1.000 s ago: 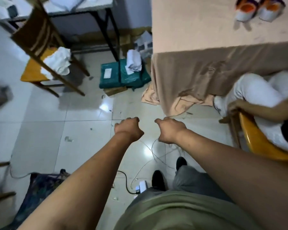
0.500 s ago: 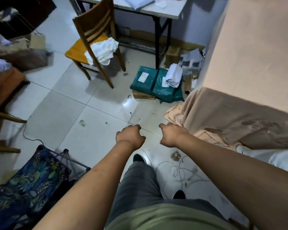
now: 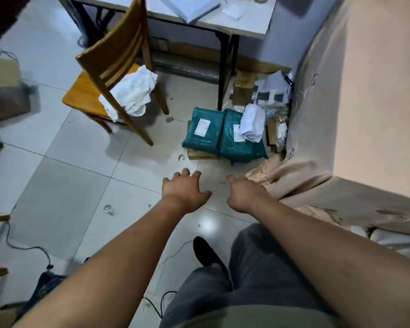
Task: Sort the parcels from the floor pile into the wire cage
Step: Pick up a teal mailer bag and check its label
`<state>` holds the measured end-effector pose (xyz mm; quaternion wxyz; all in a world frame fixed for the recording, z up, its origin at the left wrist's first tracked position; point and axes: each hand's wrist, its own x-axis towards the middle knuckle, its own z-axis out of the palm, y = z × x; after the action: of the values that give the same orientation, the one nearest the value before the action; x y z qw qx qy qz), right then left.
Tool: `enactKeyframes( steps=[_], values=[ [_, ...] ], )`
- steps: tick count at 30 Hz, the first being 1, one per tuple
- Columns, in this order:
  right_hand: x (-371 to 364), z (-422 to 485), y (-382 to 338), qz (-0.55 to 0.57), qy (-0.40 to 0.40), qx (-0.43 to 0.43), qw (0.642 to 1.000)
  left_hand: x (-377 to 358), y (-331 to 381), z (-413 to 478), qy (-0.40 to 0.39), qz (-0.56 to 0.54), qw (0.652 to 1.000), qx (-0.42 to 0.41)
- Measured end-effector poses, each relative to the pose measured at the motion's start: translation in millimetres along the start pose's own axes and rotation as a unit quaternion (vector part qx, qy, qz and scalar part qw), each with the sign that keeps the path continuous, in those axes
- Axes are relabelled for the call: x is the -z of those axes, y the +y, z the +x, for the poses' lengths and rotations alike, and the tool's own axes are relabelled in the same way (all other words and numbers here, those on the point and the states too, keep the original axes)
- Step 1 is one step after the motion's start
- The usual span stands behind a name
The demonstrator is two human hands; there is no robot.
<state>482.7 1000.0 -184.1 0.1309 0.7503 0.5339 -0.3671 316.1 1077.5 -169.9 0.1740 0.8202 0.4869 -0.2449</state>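
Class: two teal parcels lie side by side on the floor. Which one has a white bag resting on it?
The right teal parcel, nearer the draped cloth; the left teal parcel shows only its label.

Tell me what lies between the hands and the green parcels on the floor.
Nothing visible blocks them. Bare tile with a few small scraps separates the open left hand and right hand from the two green parcels. A white bag rests on the right-hand parcel, and the peach cloth hangs just beside the right hand.
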Motion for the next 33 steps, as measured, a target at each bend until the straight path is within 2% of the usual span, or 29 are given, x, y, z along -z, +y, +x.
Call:
enactKeyframes(
  steps=[9,14,19,22,29,33],
  values=[
    [69,183,-16,0.052,-0.024,-0.021,0.998,51,-36,195,-0.02,0.057,0.997,-0.044],
    [88,320,-14,0.104,-0.047,-0.026,0.993,55,-63,325,-0.056,0.042,0.996,-0.048],
    [78,454,5,0.151,-0.052,-0.053,0.986,40,-98,461,-0.085,0.004,0.996,-0.035],
    [57,524,21,0.171,-0.052,-0.073,0.981,15,-117,528,-0.075,-0.011,0.997,-0.029],
    [-17,669,40,0.149,-0.057,-0.115,0.98,-93,-143,662,-0.073,0.035,0.996,-0.045],
    [-59,735,51,0.153,-0.018,-0.107,0.982,-152,-143,738,-0.09,0.04,0.991,-0.088]
  ],
)
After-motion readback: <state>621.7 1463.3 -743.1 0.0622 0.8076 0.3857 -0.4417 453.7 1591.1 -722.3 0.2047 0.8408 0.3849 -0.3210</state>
